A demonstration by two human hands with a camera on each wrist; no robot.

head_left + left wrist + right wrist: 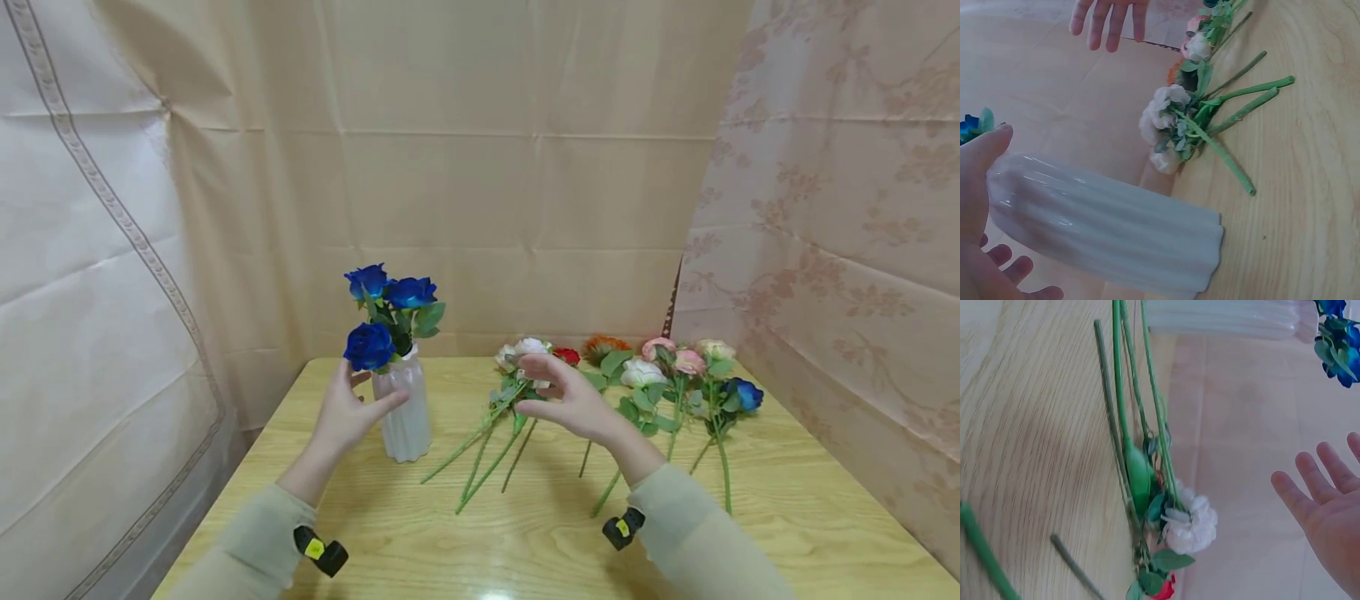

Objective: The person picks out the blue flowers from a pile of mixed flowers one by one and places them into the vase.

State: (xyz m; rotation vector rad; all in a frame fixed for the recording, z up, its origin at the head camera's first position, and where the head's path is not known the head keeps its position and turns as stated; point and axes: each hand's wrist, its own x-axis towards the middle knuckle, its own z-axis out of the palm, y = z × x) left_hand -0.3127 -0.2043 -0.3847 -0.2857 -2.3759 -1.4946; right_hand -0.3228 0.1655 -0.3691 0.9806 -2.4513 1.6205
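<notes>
A white fluted vase (405,412) stands upright at the left of the table, with several blue roses (370,346) in its mouth. My left hand (348,408) is around the near left side of the vase, thumb and fingers spread apart just below the lowest bloom. In the left wrist view the vase (1110,225) shows between the thumb and the curved fingers. My right hand (573,400) hangs in the air over the loose flowers, fingers apart and holding nothing. The right wrist view shows its fingers (1316,481) stretched toward the roses.
White flowers (528,350) and a red one (567,357) lie in the middle of the table, stems toward me. Farther right lie an orange flower (603,346), pink ones (688,362), a white rose (641,372) and a blue rose (746,394). Behind hangs a beige curtain (487,192).
</notes>
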